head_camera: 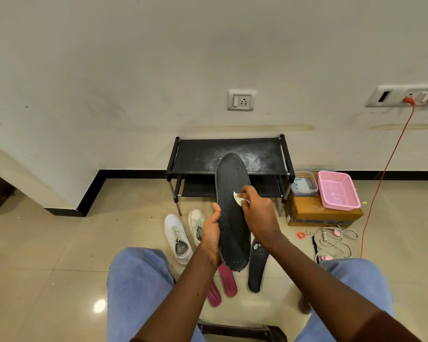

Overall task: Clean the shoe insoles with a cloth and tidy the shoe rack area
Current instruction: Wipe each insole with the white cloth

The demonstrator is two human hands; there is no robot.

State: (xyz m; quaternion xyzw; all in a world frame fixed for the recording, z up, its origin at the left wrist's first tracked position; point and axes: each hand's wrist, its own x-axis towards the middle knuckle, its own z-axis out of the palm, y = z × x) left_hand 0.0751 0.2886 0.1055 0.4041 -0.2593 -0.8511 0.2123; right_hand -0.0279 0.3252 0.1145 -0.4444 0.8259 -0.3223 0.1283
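**Wiping the black insole point(230, 218), long axis pointing away**

Gripping its left edge mid-length with the left hand point(211, 233), toe end raised before the shoe rack point(195, 156). Pinching the cloth point(237, 198) in the right hand point(257, 211), pressed at mid-length from the right. Likely next: lengthwise strokes. On a cardboard box point(319, 214), a pink basket point(337, 191) and a clear tub point(303, 186), contents unclear.

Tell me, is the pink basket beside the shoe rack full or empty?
Empty: the pink basket shows its bare mesh bottom, with nothing inside. It sits on a brown box.
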